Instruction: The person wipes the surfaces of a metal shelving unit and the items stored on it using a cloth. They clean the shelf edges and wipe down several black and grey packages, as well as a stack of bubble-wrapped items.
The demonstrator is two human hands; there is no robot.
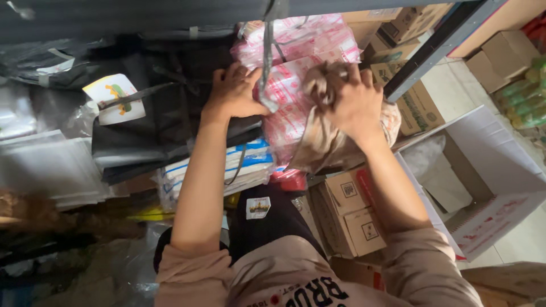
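My left hand (233, 91) presses flat against a pink-and-white plastic-wrapped bundle (296, 68) on a shelf, its fingers spread at the bundle's left edge beside a black bag (165, 108). In my right hand (355, 105) is the bunched top of a crumpled brown plastic bag (318, 142), gripped tight; the bag hangs down in front of the same bundle. A grey strap (267, 62) hangs between my two hands.
Blue-and-white packets (239, 167) lie under the black bag. Small cardboard boxes (350, 210) stand below my right arm, and an open white carton (483, 170) sits on the floor at right. A grey shelf beam (438, 45) slants at upper right. Green bottles (526, 99) stand far right.
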